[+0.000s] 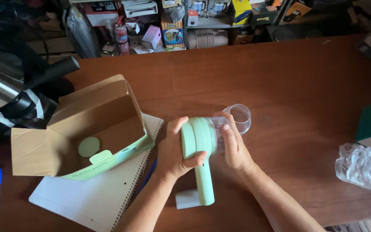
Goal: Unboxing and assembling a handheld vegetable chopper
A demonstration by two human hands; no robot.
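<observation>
Left hand (172,150) clasps the green chopper (198,141) body; right hand (233,146) pinches its clear cup (239,118). Looks light, rigid, slick plastic. Best held at the body, cup likely brittle.

Bare table (297,86) lies open beyond the hands; the open cardboard box (82,129) crowds the left, crumpled plastic wrap (361,165) the right.
</observation>
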